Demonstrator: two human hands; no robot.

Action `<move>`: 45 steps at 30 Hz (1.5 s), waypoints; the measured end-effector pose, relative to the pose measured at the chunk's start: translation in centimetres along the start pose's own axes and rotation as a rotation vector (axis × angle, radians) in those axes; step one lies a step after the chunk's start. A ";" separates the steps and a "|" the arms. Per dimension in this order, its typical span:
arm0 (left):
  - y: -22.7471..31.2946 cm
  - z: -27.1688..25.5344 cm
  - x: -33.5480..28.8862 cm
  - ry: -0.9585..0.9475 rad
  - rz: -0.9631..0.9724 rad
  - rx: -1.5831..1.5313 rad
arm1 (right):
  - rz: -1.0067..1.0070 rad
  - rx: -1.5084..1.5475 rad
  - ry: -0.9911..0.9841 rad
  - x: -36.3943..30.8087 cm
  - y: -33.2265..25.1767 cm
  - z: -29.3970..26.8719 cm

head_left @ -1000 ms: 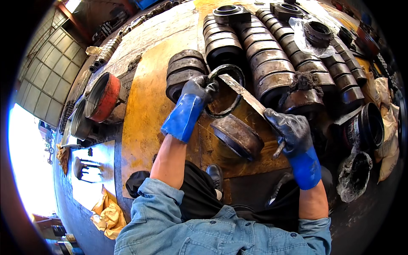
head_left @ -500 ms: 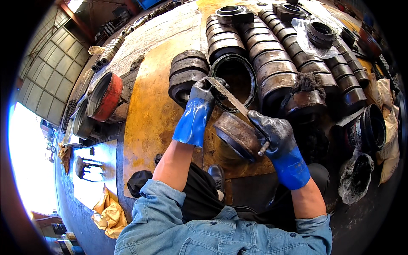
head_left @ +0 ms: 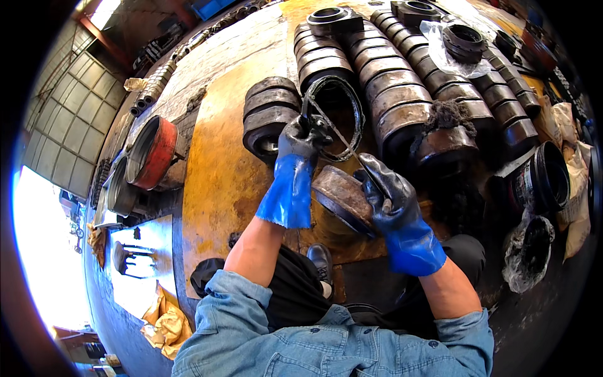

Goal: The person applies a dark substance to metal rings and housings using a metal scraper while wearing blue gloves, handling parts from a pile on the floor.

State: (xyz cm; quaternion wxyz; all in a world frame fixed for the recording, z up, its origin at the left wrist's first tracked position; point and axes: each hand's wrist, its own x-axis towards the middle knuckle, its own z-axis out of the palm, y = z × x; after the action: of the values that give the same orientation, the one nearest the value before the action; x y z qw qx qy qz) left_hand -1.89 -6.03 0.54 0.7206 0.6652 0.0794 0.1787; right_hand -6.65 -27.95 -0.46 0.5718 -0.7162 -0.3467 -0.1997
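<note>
My left hand point(head_left: 303, 138), in a blue glove with a blackened palm, is closed at the left edge of a thin, greasy black ring point(head_left: 360, 119). The ring stands tilted in front of the stacked metal parts. My gloved right hand point(head_left: 391, 195) grips a long, narrow flat metal tool, like a file or scraper point(head_left: 344, 142), by its handle end. Its blade slants up to the left across the ring, towards my left hand, and appears nearly edge-on. Just left of my right hand, a rusty, thick metal ring point(head_left: 339, 191) lies tilted on the floor sheet.
Rows of stacked metal rings point(head_left: 392, 88) stand ahead, with a shorter stack point(head_left: 270, 113) to their left. A dark fibrous clump point(head_left: 449, 117) sits on one row. A red ring point(head_left: 164, 151) stands at left; black parts with plastic wrap point(head_left: 527, 251) lie at right.
The tool's blade has turned from broad side to nearly edge-on. My right hand has shifted left, and the black ring appears narrower, with my left hand at its edge.
</note>
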 end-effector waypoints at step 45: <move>-2.8 2.3 0.7 0.036 0.407 0.068 | 1.010 1.449 0.376 1.8 5.6 -7.0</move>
State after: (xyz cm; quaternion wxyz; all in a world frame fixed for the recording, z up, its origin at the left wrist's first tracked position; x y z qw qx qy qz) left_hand -0.03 -8.10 -1.91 0.6453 0.6880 -0.0376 0.3299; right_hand -0.57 -34.77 -1.15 0.9497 -0.2028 0.0672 0.2289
